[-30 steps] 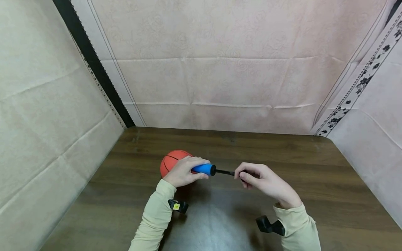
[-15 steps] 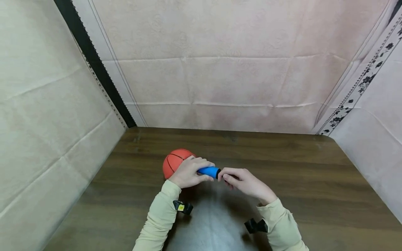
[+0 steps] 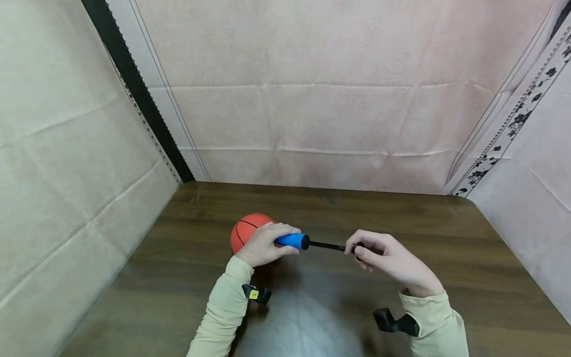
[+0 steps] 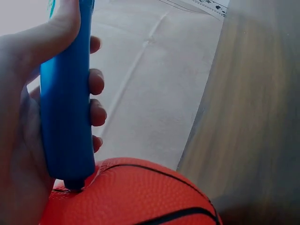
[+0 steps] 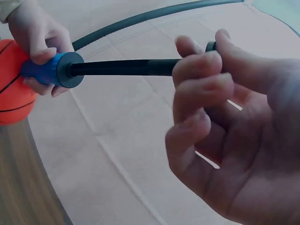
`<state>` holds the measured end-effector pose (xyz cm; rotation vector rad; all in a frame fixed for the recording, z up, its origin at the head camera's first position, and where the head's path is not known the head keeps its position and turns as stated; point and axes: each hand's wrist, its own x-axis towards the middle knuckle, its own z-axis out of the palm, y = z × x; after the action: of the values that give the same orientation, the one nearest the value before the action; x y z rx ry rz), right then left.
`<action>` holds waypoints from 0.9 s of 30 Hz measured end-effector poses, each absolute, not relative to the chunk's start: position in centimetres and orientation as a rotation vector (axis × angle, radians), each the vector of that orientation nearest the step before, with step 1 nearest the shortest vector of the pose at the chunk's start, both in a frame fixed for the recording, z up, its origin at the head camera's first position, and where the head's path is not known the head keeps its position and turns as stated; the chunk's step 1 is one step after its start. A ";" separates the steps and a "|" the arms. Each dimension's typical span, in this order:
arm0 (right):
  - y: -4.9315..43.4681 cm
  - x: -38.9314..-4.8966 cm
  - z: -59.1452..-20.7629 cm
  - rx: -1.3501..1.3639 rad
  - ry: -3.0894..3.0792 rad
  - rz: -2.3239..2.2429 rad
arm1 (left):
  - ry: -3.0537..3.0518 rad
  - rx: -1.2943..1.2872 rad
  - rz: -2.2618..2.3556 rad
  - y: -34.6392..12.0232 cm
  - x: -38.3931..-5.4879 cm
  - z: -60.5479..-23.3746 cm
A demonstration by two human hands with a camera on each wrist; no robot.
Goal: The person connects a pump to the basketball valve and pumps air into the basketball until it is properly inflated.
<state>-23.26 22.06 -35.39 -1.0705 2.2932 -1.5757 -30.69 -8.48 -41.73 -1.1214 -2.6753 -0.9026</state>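
Blue pump [image 3: 291, 241] touches red ball [image 3: 247, 228]; left hand [image 3: 265, 245] grips pump, right hand [image 3: 388, 258] holds black rod [image 3: 327, 245].

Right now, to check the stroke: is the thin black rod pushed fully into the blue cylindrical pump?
No, the black rod shows between the blue pump and the right hand.

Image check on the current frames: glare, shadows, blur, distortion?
Head: pale glare on the table at lower middle, soft dark shadow beside the left sleeve. Left wrist: pump looks dim against the brighter cloth; table grain soft. Right wrist: hazy, low contrast; the black strip bows, probably lens distortion.
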 end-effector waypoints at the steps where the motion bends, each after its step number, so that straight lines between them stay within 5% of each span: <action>1: 22.0 -23.3 -35.5 -1.085 2.267 -1.576 | -2.679 -1.126 -0.910 -8.4 -30.6 -41.8; 13: 21.0 -23.8 -36.0 -1.181 2.097 -1.545 | -2.693 -1.204 -1.058 -8.0 -30.3 -41.9; 27: 17.0 -24.7 -38.1 -0.881 2.256 -1.478 | -2.704 -1.294 -1.182 -6.2 -29.9 -42.4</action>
<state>-24.73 16.99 -38.12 -0.8805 2.2555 -1.4776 -29.95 -6.22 -42.43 -1.2943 -2.7041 -1.1816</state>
